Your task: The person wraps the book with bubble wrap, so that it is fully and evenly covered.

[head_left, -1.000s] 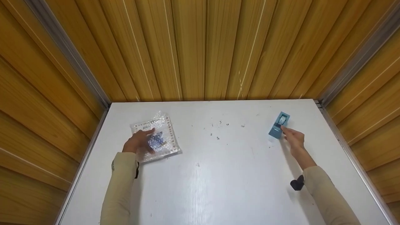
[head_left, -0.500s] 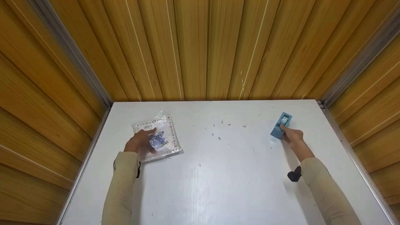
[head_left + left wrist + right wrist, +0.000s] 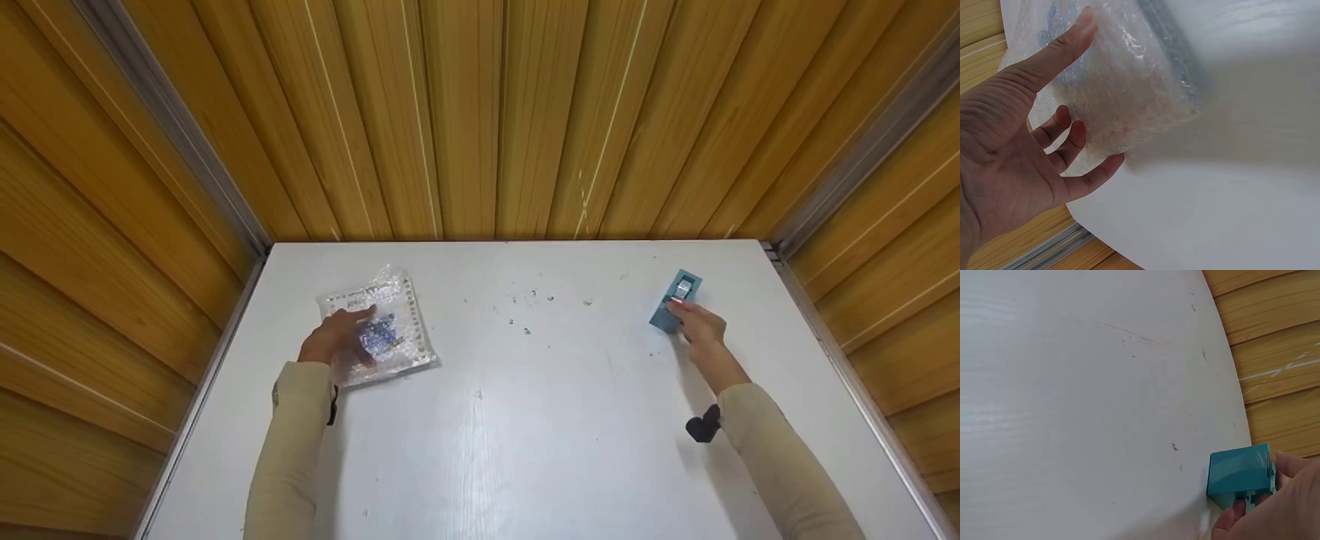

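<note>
My left hand rests on a flat package in bubble wrap, which lies on the left part of the table and shows a blue picture through the wrap. In the left wrist view, the thumb stretches over the wrapped package and the other fingers bend loosely beside its corner. At the far right, my right hand holds what looks like a teal tape dispenser, with a pale, shiny piece in its recess. The right wrist view shows the fingers around one end of the teal dispenser; their tips are partly hidden.
A white table with small dark marks and scratches lies between the hands. Wood-patterned panels rise behind it and on both sides, with grey metal strips at the corners. A black piece hangs at the right cuff.
My right thumb has shifted slightly over the dispenser, and the right forearm has moved a little left and up. The left hand and the wrapped package stay together. The head view has shifted slightly.
</note>
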`<state>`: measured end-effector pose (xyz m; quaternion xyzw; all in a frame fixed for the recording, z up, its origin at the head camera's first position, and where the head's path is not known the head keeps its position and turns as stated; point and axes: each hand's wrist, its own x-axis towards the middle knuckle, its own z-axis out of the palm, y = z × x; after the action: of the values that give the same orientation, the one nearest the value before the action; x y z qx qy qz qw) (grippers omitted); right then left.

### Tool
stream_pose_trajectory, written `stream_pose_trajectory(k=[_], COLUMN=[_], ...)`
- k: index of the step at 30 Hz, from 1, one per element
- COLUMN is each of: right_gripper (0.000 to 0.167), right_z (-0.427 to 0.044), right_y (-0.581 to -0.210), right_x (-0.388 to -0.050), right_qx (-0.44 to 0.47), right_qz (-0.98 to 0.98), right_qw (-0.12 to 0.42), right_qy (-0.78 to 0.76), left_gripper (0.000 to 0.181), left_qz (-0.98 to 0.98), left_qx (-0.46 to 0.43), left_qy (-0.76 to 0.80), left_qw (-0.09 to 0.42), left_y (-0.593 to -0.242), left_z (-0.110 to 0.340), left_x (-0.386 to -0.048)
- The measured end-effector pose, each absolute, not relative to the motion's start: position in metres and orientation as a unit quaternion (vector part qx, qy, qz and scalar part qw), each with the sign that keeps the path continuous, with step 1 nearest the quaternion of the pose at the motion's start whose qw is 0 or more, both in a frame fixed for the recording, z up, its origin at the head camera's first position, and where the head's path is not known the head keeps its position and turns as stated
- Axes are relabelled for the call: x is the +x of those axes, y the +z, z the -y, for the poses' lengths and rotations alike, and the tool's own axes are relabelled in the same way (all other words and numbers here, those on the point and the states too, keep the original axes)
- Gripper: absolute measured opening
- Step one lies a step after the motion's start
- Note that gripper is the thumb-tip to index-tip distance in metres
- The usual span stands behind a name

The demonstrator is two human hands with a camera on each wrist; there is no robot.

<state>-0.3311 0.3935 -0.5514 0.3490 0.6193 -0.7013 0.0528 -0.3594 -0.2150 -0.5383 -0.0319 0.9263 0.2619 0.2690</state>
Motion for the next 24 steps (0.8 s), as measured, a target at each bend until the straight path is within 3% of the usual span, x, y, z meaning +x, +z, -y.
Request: stream_pose_trajectory(k=[3,8,13,15,21,24], right_gripper=[0.052,0.070,0.075,0.066,0.007,0.008], right_z=[-0.392,-0.394,-0.401,-0.404,-0.411,-0.414], right_y=[-0.556,-0.561,-0.563,-0.564,-0.562,-0.561], right_x=[-0.327,-0.324,-0.322,-0.322,-0.321,-0.321], right_qx=[0.349,0.336,0.332,0.335,0.308,0.286], right_qz=[-0.605,-0.595,-0.598,-0.602,-0.555,-0.485], right_qw=[0.039,0.067,0.091,0.092,0.105,0.128], right_qy=[-0.715,-0.727,-0.723,-0.719,-0.766,-0.816], left_gripper=[0.110,0.110,0.110,0.110,0.111,0.111], left_qz=[-0.926,-0.924,-0.927,-0.929,-0.932,-0.932], left_qx=[-0.032,-0.037,-0.027,-0.017,-0.008,-0.016], left_qy=[0.260,0.266,0.261,0.259,0.255,0.255], left_qw=[0.272,0.272,0.268,0.264,0.258,0.258], left_y=[-0.540,-0.541,-0.543,-0.543,-0.544,-0.544], left_z=[0.215,0.215,0.214,0.214,0.215,0.216], left_x=[-0.361,-0.360,-0.360,-0.360,-0.361,-0.362])
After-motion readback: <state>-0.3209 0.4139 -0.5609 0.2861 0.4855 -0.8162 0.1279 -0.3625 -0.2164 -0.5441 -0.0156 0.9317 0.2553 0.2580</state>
